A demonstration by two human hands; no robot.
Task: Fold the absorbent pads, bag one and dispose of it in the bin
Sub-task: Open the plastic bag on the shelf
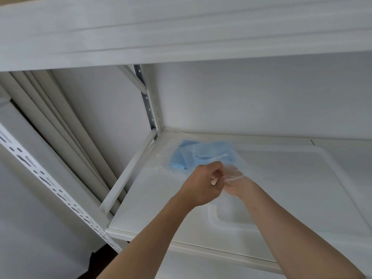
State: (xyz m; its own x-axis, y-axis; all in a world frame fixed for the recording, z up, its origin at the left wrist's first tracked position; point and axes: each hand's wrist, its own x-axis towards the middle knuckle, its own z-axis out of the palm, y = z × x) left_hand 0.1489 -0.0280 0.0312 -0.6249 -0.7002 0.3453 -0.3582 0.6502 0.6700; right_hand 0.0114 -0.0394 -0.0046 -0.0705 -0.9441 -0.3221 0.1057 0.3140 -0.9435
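A folded blue absorbent pad (182, 158) lies at the back left corner of the white shelf (153, 208), seen through a clear plastic bag (237, 158) that spreads over it. My left hand (203, 183) is curled, its fingers pinching the near edge of the clear bag. My right hand (236, 183) sits right beside it, partly inside or behind the thin plastic, and grips the same edge. Both hands hover just in front of the pad.
A white moulded tray or lid (302, 188) with a raised rim covers the right of the shelf. A perforated upright post (50, 184) stands at the left. Another shelf board (181, 37) runs overhead. White walls close the back and left.
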